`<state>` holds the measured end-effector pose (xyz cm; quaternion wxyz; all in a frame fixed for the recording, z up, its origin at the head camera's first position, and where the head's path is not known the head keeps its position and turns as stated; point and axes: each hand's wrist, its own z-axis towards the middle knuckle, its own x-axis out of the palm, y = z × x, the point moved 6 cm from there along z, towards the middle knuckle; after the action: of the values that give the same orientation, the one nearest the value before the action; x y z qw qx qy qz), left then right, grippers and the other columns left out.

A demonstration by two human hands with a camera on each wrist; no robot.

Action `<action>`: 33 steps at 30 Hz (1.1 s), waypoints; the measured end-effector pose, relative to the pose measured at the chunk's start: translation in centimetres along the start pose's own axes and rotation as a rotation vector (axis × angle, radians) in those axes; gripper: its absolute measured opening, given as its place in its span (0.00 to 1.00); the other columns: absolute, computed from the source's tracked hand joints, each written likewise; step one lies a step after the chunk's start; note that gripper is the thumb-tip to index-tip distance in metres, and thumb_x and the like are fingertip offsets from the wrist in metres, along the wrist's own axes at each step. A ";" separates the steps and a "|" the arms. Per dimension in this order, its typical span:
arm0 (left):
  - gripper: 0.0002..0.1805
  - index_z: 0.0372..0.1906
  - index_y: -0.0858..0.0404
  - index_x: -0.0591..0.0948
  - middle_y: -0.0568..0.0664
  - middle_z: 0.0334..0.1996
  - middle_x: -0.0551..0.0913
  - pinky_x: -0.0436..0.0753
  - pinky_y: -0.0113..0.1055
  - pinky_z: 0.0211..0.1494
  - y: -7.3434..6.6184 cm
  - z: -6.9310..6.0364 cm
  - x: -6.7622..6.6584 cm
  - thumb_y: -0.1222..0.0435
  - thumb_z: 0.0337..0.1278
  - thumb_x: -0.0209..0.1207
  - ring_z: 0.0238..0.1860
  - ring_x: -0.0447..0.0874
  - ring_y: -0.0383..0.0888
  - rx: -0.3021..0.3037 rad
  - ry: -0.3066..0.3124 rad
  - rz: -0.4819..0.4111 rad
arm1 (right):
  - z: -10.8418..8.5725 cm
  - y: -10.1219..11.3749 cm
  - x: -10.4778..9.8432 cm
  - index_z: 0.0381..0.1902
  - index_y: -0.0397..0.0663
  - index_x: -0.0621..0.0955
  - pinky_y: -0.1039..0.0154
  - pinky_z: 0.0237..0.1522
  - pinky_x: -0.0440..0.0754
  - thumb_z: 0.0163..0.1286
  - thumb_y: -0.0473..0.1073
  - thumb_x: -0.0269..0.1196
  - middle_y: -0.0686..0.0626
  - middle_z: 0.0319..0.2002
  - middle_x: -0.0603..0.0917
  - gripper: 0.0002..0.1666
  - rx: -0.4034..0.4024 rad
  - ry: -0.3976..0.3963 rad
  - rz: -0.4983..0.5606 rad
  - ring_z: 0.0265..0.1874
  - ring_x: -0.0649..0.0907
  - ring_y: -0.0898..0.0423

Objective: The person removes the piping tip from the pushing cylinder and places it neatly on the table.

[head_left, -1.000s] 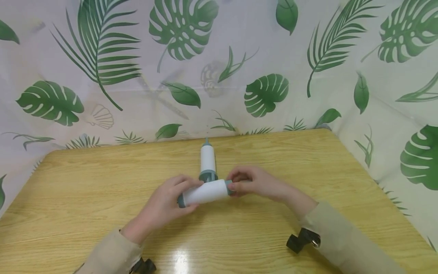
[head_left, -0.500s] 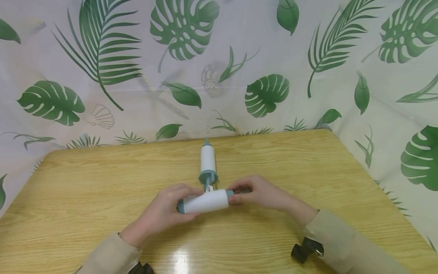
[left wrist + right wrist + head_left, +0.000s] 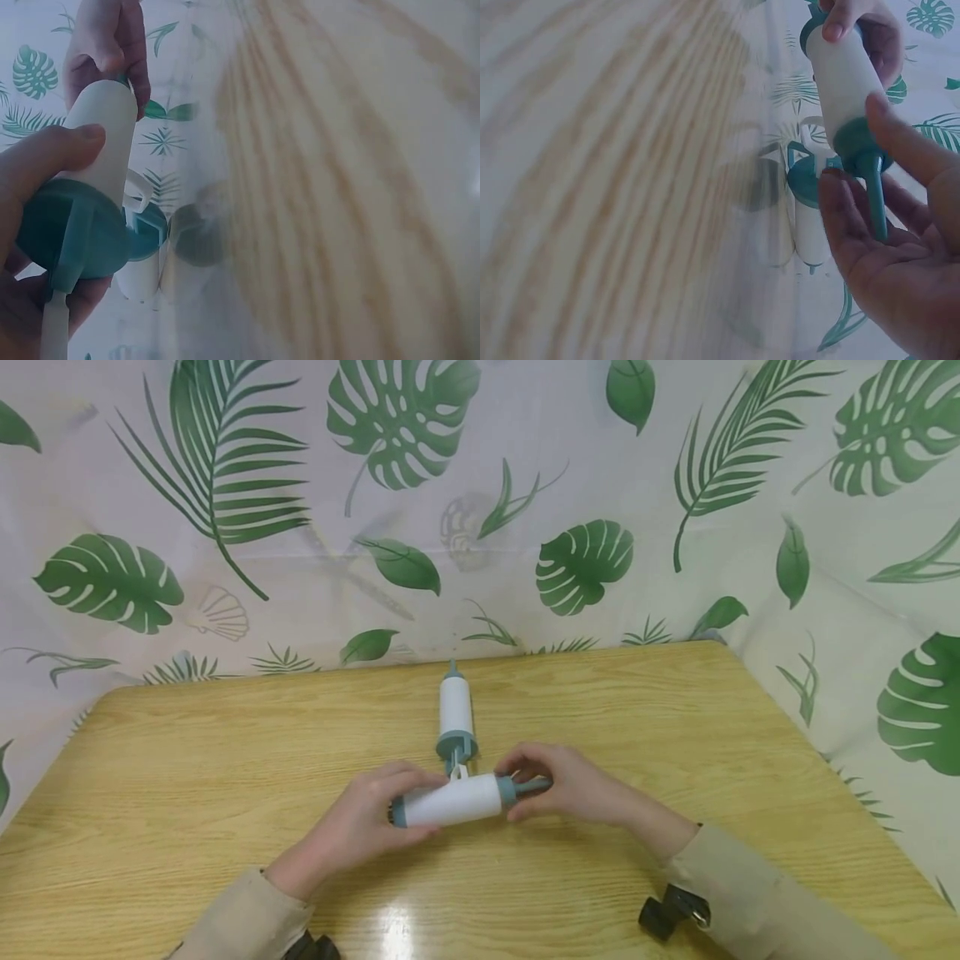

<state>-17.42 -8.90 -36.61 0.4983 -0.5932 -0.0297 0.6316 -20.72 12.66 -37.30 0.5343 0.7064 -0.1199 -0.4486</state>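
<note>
A white tube point(image 3: 461, 802) shaped like a large syringe lies across between the hands, slightly tilted. It has a teal flange point(image 3: 79, 221) at its left end, a teal cap point(image 3: 855, 141) and a thin teal nozzle point(image 3: 875, 196) at its right. My left hand point(image 3: 363, 818) grips the tube near the flange, thumb on the white barrel. With thumb and fingers my right hand point(image 3: 570, 783) holds the cap, the nozzle pointing toward the palm. Just behind lies a second, similar tube point(image 3: 455, 706), its nozzle toward the wall. A white loop point(image 3: 137, 191) shows between the tubes.
The wooden table point(image 3: 225, 752) extends to both sides. A leaf-printed cloth point(image 3: 495, 485) hangs behind its far edge and along the right side. Dark wrist-camera mounts point(image 3: 671, 912) sit on the sleeves.
Both hands and the held tube have come slightly nearer to me, uncovering the white loop. My right fingers have shifted on the cap, so more of the nozzle shows. The second tube stays put.
</note>
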 end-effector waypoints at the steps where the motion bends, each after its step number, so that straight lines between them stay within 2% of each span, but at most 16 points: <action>1: 0.25 0.52 0.54 0.82 0.43 0.47 0.81 0.81 0.37 0.43 0.1 0.0 0.0 0.61 0.43 0.74 0.45 0.80 0.41 -0.006 0.002 0.001 | -0.1 -0.1 0.0 0.54 0.44 0.77 0.59 0.51 0.78 0.57 0.47 0.71 0.49 0.51 0.80 0.29 0.010 0.008 0.003 0.49 0.80 0.53; 4: 0.25 0.52 0.52 0.82 0.42 0.47 0.80 0.80 0.37 0.43 0.3 -0.2 -0.1 0.61 0.44 0.74 0.45 0.79 0.40 -0.021 0.007 0.000 | -0.2 -0.3 0.2 0.59 0.42 0.75 0.57 0.50 0.79 0.66 0.51 0.64 0.47 0.52 0.80 0.28 0.051 0.040 0.004 0.49 0.80 0.52; 8: 0.25 0.52 0.52 0.82 0.41 0.46 0.80 0.81 0.36 0.42 0.4 -0.3 -0.2 0.61 0.43 0.74 0.45 0.79 0.40 -0.021 0.011 0.000 | -0.2 -0.8 0.5 0.56 0.38 0.77 0.58 0.43 0.82 0.72 0.53 0.57 0.46 0.45 0.83 0.26 0.111 0.074 0.057 0.41 0.83 0.52; 10: 0.25 0.52 0.52 0.82 0.41 0.46 0.80 0.81 0.36 0.42 0.4 -0.3 -0.2 0.61 0.43 0.74 0.45 0.79 0.40 -0.017 0.013 0.002 | -0.2 -1.1 0.7 0.55 0.36 0.78 0.58 0.39 0.83 0.72 0.51 0.57 0.45 0.41 0.84 0.25 0.133 0.083 0.108 0.37 0.84 0.51; 12: 0.25 0.52 0.53 0.82 0.41 0.46 0.80 0.81 0.36 0.43 0.4 -0.4 -0.2 0.60 0.43 0.74 0.45 0.79 0.40 -0.013 0.015 0.006 | -0.1 -1.1 0.8 0.53 0.36 0.78 0.58 0.40 0.83 0.70 0.49 0.60 0.46 0.41 0.84 0.23 0.129 0.082 0.124 0.38 0.84 0.51; 16: 0.25 0.52 0.53 0.82 0.42 0.46 0.80 0.81 0.36 0.43 0.3 -0.4 -0.2 0.60 0.43 0.74 0.45 0.79 0.40 -0.004 0.021 0.009 | -0.1 -1.1 0.8 0.52 0.41 0.78 0.56 0.48 0.80 0.65 0.46 0.65 0.48 0.45 0.83 0.21 0.077 0.058 0.077 0.45 0.81 0.53; 19: 0.26 0.52 0.53 0.82 0.42 0.46 0.80 0.81 0.36 0.43 0.2 -0.3 -0.2 0.60 0.43 0.74 0.45 0.79 0.40 -0.003 0.027 0.004 | -0.1 -1.2 0.6 0.54 0.44 0.77 0.56 0.50 0.77 0.61 0.47 0.69 0.50 0.47 0.81 0.25 0.055 0.039 0.041 0.48 0.80 0.53; 23: 0.26 0.53 0.53 0.82 0.42 0.46 0.80 0.81 0.35 0.43 0.2 -0.3 -0.1 0.60 0.43 0.74 0.45 0.79 0.40 -0.006 0.035 -0.006 | -0.1 -1.4 0.7 0.55 0.41 0.77 0.57 0.45 0.80 0.67 0.51 0.63 0.48 0.45 0.82 0.25 0.095 0.042 0.065 0.43 0.81 0.53; 26: 0.26 0.53 0.54 0.82 0.42 0.46 0.80 0.81 0.35 0.43 0.3 -0.3 -0.1 0.60 0.44 0.74 0.45 0.79 0.40 -0.014 0.039 -0.012 | -0.1 -1.5 0.9 0.50 0.38 0.80 0.57 0.37 0.83 0.72 0.52 0.56 0.46 0.36 0.84 0.23 0.143 0.067 0.123 0.34 0.83 0.52; 29: 0.26 0.53 0.53 0.82 0.41 0.46 0.80 0.80 0.36 0.43 0.4 -0.3 -0.1 0.59 0.44 0.74 0.45 0.79 0.40 -0.026 0.043 -0.015 | -0.1 -1.6 1.1 0.46 0.36 0.81 0.56 0.34 0.83 0.73 0.51 0.56 0.44 0.30 0.84 0.21 0.164 0.077 0.164 0.30 0.83 0.51; 33: 0.25 0.53 0.53 0.82 0.41 0.46 0.80 0.80 0.36 0.43 0.6 -0.3 -0.2 0.58 0.45 0.73 0.45 0.78 0.39 -0.036 0.050 -0.015 | -0.2 -1.5 1.0 0.48 0.38 0.80 0.58 0.38 0.83 0.69 0.48 0.61 0.47 0.36 0.84 0.19 0.140 0.046 0.137 0.36 0.83 0.52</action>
<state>-17.54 -9.47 -36.96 0.4927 -0.6176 -0.0330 0.6121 -20.47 12.69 -39.11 0.5157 0.7422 -0.1867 -0.3851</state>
